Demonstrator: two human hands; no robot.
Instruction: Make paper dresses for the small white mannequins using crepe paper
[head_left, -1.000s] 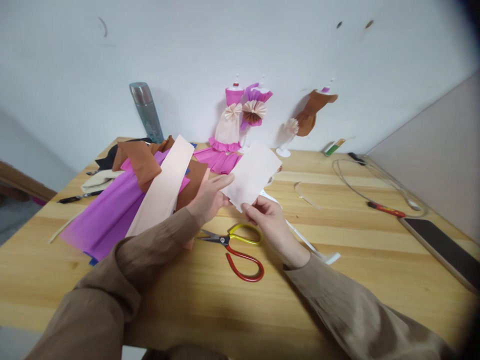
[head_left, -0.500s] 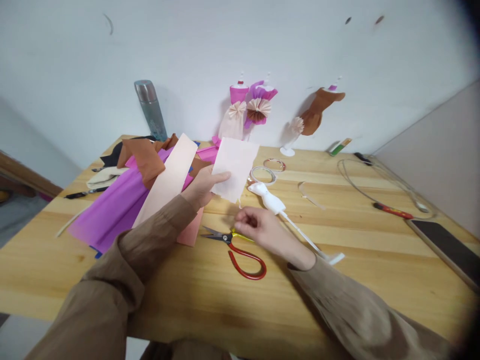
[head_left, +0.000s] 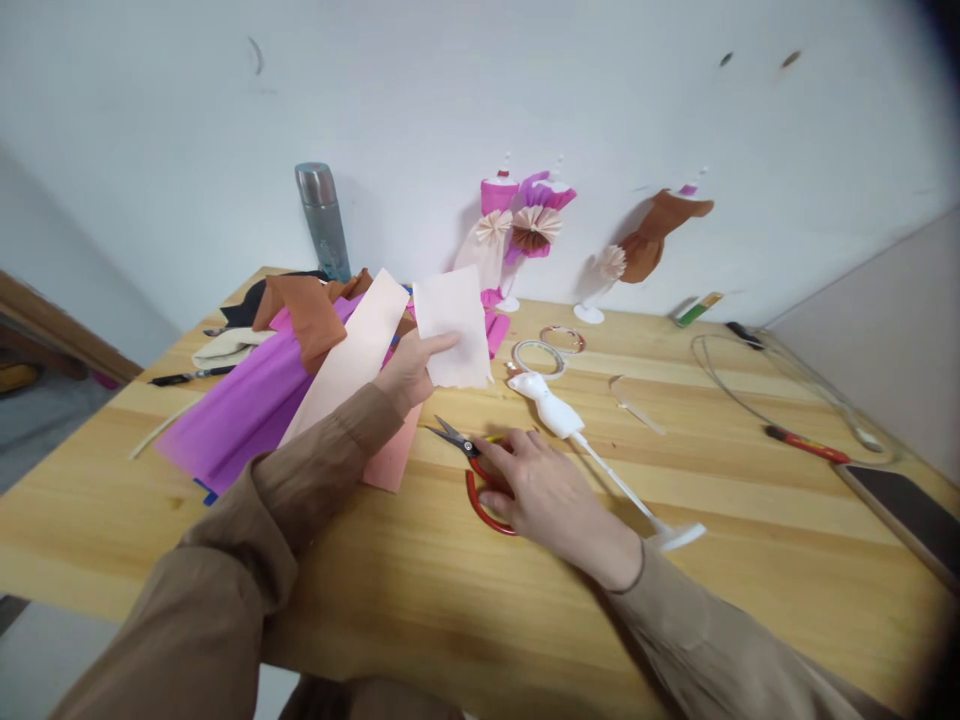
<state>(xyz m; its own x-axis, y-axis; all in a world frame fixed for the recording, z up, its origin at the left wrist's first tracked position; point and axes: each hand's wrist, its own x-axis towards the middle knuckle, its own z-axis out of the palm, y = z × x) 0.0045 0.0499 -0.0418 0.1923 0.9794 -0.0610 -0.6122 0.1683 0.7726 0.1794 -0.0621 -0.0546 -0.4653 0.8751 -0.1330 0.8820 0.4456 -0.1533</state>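
Head | left hand (head_left: 409, 374) pinches pale-pink paper rectangle (head_left: 454, 308), likely light, crease-prone; hold edge | right hand (head_left: 551, 495) on red-yellow-handled metal scissors (head_left: 469, 448), grip unclear

One head-worn view over the wooden table (head_left: 427, 590).
The camera looks from above the table's near edge, facing forward and down, close enough that the wearer's sleeves (head_left: 697, 610) loom large, and takes in the wall (head_left: 420, 80) behind the table.

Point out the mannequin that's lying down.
The bare white mannequin, lying on the table beside the right hand. The other three stand dressed near the wall: the pink-topped one, the purple-and-pink one and the brown-clad one.
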